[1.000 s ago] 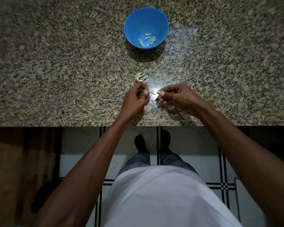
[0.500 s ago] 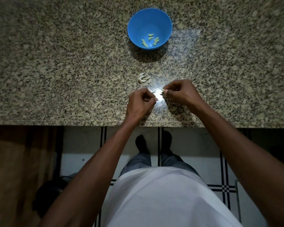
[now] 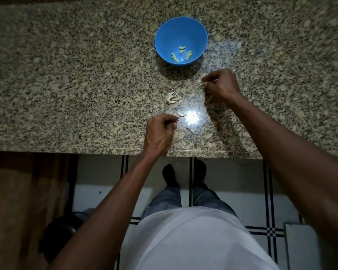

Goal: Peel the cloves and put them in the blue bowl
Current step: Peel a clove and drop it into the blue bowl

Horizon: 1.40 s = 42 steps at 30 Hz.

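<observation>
On the granite counter (image 3: pixel 66 75) the left hand (image 3: pixel 158 131) sits at six o'clock, fingers curled; whether they pinch anything I cannot tell. A heap of papery skins (image 3: pixel 173 98) lies at centre. The blue bowl (image 3: pixel 180 34), at twelve o'clock, holds a few peeled cloves (image 3: pixel 181 53). At three o'clock the right hand (image 3: pixel 220 86) pinches something small, perhaps a clove, in curled fingertips

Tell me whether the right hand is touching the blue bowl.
Apart. The head view shows bare granite countertop and the bowl's shadow between the right hand and the blue bowl; the hand sits nearer the person, to the bowl's right.
</observation>
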Each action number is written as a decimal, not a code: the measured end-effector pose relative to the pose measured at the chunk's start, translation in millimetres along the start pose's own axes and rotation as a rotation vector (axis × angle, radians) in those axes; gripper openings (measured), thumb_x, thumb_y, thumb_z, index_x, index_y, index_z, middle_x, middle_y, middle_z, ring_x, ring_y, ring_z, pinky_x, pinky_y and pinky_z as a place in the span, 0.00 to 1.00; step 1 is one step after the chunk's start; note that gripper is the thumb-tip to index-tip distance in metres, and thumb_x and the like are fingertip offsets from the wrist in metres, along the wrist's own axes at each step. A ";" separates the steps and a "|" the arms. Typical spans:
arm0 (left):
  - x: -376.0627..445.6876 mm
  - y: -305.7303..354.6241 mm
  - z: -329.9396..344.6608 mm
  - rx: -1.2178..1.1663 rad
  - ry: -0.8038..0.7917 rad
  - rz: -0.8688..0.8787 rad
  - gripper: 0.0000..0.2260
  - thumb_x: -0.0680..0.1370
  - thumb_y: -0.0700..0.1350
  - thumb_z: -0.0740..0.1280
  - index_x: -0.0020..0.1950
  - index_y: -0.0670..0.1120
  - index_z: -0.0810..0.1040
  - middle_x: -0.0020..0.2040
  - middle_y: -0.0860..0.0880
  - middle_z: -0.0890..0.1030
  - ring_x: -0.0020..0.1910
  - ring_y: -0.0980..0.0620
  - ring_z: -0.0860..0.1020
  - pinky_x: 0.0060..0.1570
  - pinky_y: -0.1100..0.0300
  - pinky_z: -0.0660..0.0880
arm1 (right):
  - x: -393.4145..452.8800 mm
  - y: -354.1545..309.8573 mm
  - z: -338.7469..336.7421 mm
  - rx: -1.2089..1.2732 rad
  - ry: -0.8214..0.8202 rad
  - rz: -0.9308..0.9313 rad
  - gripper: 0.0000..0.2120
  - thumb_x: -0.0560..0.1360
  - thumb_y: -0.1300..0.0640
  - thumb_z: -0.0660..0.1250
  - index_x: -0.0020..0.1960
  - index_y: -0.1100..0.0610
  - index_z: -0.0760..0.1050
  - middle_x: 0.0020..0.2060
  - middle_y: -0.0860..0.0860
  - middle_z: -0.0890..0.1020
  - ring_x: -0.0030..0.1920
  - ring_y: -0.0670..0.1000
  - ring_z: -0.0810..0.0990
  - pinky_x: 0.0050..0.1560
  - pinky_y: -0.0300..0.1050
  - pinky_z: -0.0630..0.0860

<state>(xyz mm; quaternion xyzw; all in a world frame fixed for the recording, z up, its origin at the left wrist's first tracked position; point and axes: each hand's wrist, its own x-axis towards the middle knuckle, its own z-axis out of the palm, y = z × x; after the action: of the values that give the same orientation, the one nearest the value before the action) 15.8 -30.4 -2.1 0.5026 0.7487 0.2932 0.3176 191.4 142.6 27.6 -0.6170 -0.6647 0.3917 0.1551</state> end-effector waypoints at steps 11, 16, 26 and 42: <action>13.6 -9.8 -7.1 0.273 -0.067 0.118 0.20 0.79 0.29 0.63 0.69 0.44 0.78 0.66 0.46 0.72 0.66 0.51 0.66 0.65 0.59 0.69 | -96.1 19.8 42.1 -0.106 -0.039 -0.144 0.12 0.80 0.67 0.64 0.59 0.64 0.84 0.56 0.61 0.84 0.49 0.52 0.82 0.58 0.53 0.82; -4.4 -14.9 -2.6 0.199 -0.104 0.204 0.17 0.77 0.28 0.65 0.62 0.41 0.82 0.60 0.47 0.75 0.62 0.51 0.69 0.61 0.62 0.72 | -120.3 19.1 53.7 -0.144 -0.009 -0.155 0.12 0.80 0.67 0.64 0.57 0.63 0.84 0.51 0.60 0.82 0.52 0.55 0.77 0.52 0.48 0.75; 0.3 -24.1 -7.8 0.140 -0.194 0.266 0.20 0.75 0.26 0.62 0.64 0.40 0.79 0.60 0.46 0.74 0.62 0.48 0.73 0.63 0.58 0.74 | -158.7 25.5 76.0 -0.164 0.101 0.092 0.16 0.80 0.70 0.63 0.66 0.63 0.79 0.60 0.59 0.77 0.56 0.55 0.78 0.51 0.30 0.73; -1.3 -29.8 -15.4 0.106 -0.166 0.247 0.16 0.78 0.31 0.65 0.64 0.42 0.79 0.59 0.48 0.75 0.62 0.47 0.76 0.64 0.51 0.78 | -148.3 -1.3 84.9 -0.098 0.067 0.031 0.09 0.79 0.69 0.67 0.57 0.65 0.83 0.56 0.54 0.81 0.54 0.54 0.83 0.56 0.42 0.81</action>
<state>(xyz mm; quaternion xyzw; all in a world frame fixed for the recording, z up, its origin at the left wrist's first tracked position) -12.6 -43.1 -14.8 0.6294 0.6670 0.2474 0.3128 160.3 -24.9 14.8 -0.6467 -0.6681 0.3400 0.1406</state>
